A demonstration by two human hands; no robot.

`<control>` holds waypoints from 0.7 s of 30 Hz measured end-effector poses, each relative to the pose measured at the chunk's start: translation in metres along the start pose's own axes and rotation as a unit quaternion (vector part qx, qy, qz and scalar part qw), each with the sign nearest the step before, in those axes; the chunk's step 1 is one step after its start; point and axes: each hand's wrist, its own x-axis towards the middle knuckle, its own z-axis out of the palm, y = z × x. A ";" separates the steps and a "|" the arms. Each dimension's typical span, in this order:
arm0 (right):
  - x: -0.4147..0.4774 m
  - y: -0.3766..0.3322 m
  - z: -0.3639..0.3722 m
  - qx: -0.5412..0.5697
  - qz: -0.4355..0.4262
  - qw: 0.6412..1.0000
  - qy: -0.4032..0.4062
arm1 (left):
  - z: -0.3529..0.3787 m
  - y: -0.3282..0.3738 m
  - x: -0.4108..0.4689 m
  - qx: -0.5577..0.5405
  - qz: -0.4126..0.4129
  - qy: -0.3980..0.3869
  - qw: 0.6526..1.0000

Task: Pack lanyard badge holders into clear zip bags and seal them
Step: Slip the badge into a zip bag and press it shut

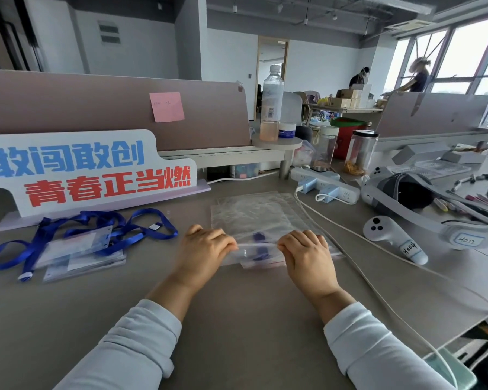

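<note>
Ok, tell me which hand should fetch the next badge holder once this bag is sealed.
Left. The left hand is nearer the blue lanyard badge holders piled on that side. The right hand would have to cross over the zip bag.

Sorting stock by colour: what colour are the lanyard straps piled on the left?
Royal blue lanyard straps, clearest in the head view.
</note>
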 end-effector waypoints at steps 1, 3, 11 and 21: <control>0.000 0.000 -0.001 -0.003 0.005 1.000 0.000 | -0.001 -0.002 -0.001 0.000 -0.002 0.005 1.000; 0.000 -0.001 -0.001 -0.006 0.006 1.000 0.001 | -0.003 -0.004 -0.001 0.006 -0.007 0.016 1.000; 0.000 0.003 -0.001 0.010 0.028 1.000 0.006 | -0.004 -0.004 0.000 -0.009 -0.001 0.016 1.000; -0.004 0.018 -0.006 -0.001 0.082 0.996 0.024 | -0.016 -0.017 -0.011 -0.091 -0.060 0.029 0.994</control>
